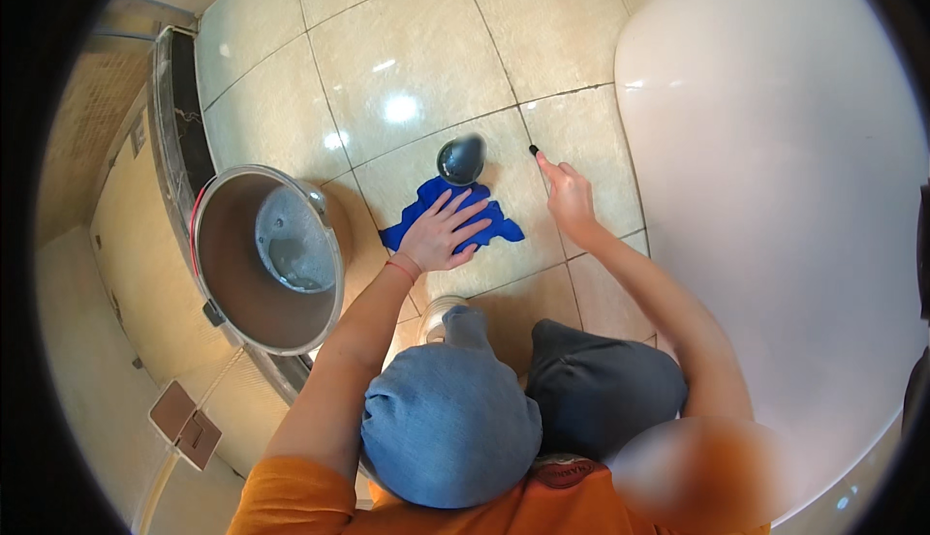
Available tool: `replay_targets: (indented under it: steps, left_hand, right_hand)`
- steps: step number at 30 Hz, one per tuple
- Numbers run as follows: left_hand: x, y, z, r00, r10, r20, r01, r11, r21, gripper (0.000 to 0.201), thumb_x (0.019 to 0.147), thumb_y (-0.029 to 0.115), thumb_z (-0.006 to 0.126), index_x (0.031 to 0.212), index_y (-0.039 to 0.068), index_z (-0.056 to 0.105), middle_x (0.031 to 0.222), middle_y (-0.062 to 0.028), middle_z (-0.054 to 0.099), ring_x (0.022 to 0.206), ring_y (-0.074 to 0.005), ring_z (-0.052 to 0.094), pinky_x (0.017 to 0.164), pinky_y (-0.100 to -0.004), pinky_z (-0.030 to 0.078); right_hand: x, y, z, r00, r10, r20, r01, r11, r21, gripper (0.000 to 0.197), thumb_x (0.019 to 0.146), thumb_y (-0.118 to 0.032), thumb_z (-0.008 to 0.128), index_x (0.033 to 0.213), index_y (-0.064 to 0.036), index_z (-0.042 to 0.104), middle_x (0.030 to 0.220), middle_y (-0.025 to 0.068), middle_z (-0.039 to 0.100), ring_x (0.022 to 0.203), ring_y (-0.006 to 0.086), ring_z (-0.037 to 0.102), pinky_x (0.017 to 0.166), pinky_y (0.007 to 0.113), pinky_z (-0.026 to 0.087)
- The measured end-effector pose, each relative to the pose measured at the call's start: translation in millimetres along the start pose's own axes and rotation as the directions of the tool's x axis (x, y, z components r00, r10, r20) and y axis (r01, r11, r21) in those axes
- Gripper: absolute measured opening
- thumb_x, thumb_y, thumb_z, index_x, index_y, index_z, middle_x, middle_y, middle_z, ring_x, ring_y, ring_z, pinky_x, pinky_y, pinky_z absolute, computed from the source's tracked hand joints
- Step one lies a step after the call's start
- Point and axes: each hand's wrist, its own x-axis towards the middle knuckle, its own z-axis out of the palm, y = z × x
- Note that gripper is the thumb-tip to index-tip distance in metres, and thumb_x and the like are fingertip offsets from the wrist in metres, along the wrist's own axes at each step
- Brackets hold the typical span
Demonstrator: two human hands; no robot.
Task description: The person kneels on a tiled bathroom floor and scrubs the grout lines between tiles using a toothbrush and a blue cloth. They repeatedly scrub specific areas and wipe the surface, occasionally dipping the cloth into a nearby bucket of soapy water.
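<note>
My left hand [446, 233] lies flat with fingers spread on a crumpled blue cloth [504, 229] on the tiled floor. Touching or just beyond the cloth's far edge is a dark, glossy rounded object [460, 160], possibly a bottle seen from above; its top is blurred. To the right, my right hand [572, 198] is closed, its index finger stretched along a small black-tipped tool [534, 150]. That tip meets or hovers just over a grout line. Most of the tool is hidden by the hand, so its kind does not show.
A grey bucket [332, 317] with foamy water [295, 244] stands at left, beside a dark raised ledge [187, 99]. Along the right side rises a large smooth white bathtub-like wall [775, 196]. My bent knees [455, 428] are close below the hands. A floor-side fixture [186, 424] sits lower left.
</note>
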Motion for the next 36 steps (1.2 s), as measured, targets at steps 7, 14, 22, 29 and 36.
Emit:
replay_targets:
  steps: [7, 14, 22, 29, 36]
  left_hand:
    - [1.5, 1.1, -0.5, 1.0, -0.012, -0.007, 0.011, 1.0, -0.024, 0.05, 0.088, 0.031, 0.066, 0.136, 0.018, 0.065, 0.158, -0.008, 0.047, 0.147, -0.0341, 0.04, 0.123, -0.053, 0.028]
    - [32.5, 37.2, 22.5, 0.974, -0.167, -0.152, 0.167, 0.986, -0.017, 0.05, 0.088, 0.025, 0.07, 0.136, 0.015, 0.065, 0.156, -0.0119, 0.049, 0.144, -0.0404, 0.043, 0.118, -0.0571, 0.033]
    - [87.7, 43.0, 53.4, 0.988, -0.046, -0.148, 0.039, 0.998, -0.047, 0.03, 0.087, 0.028, 0.071, 0.112, 0.01, 0.074, 0.137, -0.0126, 0.061, 0.144, -0.0371, 0.045, 0.122, -0.0553, 0.031]
    - [84.3, 43.2, 50.2, 0.988, -0.048, -0.144, 0.039, 0.997, -0.059, 0.042, 0.083, 0.028, 0.076, 0.119, 0.009, 0.072, 0.136, -0.0148, 0.062, 0.14, -0.0398, 0.049, 0.12, -0.0571, 0.033]
    - [86.6, 45.2, 49.1, 0.99, -0.06, -0.124, 0.055, 0.998, -0.039, 0.039, 0.082, 0.029, 0.075, 0.116, 0.009, 0.073, 0.133, -0.0155, 0.063, 0.14, -0.0386, 0.049, 0.12, -0.0567, 0.033]
  right_hand:
    - [23.8, -14.6, 3.7, 0.995, 0.079, -0.054, -0.077, 0.996, 0.032, 0.057, 0.082, 0.01, 0.057, 0.131, -0.0157, 0.07, 0.086, 0.0165, 0.063, 0.078, 0.0401, 0.065, 0.07, 0.049, 0.053]
    - [-46.9, -30.6, 21.7, 0.966, 0.217, -0.143, -0.221, 0.975, -0.009, 0.057, 0.08, 0.006, 0.063, 0.131, -0.0176, 0.071, 0.086, 0.0126, 0.063, 0.075, 0.0357, 0.066, 0.063, 0.045, 0.053]
    - [37.2, -45.0, 19.0, 0.941, 0.185, -0.284, -0.195, 0.981, -0.008, 0.059, 0.078, 0.005, 0.065, 0.132, -0.0183, 0.071, 0.084, 0.0109, 0.062, 0.067, 0.0337, 0.066, 0.059, 0.042, 0.054]
    - [0.5, -35.8, 22.9, 0.952, 0.145, -0.271, -0.17, 0.983, -0.07, 0.062, 0.074, 0.001, 0.07, 0.133, -0.0182, 0.069, 0.082, 0.0059, 0.061, 0.067, 0.0268, 0.066, 0.056, 0.04, 0.054]
    - [49.0, -47.7, 19.8, 0.947, 0.143, -0.288, -0.168, 0.984, -0.066, 0.058, 0.075, 0.0, 0.069, 0.131, -0.016, 0.069, 0.083, 0.0069, 0.061, 0.072, 0.028, 0.068, 0.06, 0.04, 0.055]
